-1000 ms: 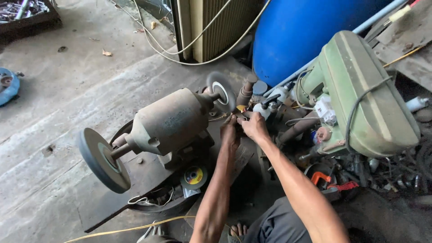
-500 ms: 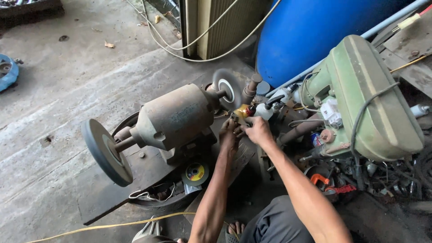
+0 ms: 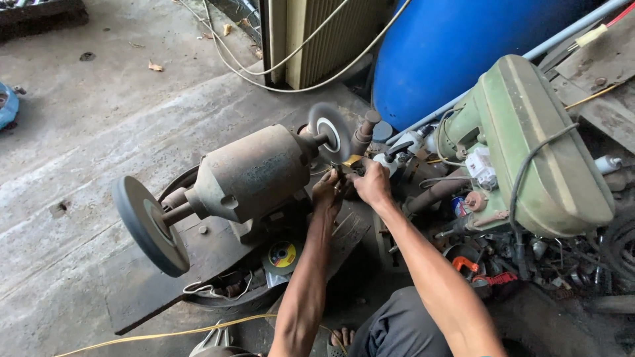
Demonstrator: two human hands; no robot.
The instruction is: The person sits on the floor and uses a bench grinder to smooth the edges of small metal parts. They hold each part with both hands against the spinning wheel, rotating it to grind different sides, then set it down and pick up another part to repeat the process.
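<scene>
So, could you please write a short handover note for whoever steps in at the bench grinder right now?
Left hand and right hand together pinch a small yellowish piece just under the right-hand wheel of the rusty bench grinder; that wheel looks blurred, likely spinning. The dark left wheel is untouched. A green drill press stands to the right. How far the grinding has got cannot be told; the piece is at the wheel.

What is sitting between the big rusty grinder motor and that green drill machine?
In the head view, the person's two hands, left hand and right hand, hold a small yellowish piece at the blurred wheel, between the grinder motor and the green drill machine.
</scene>
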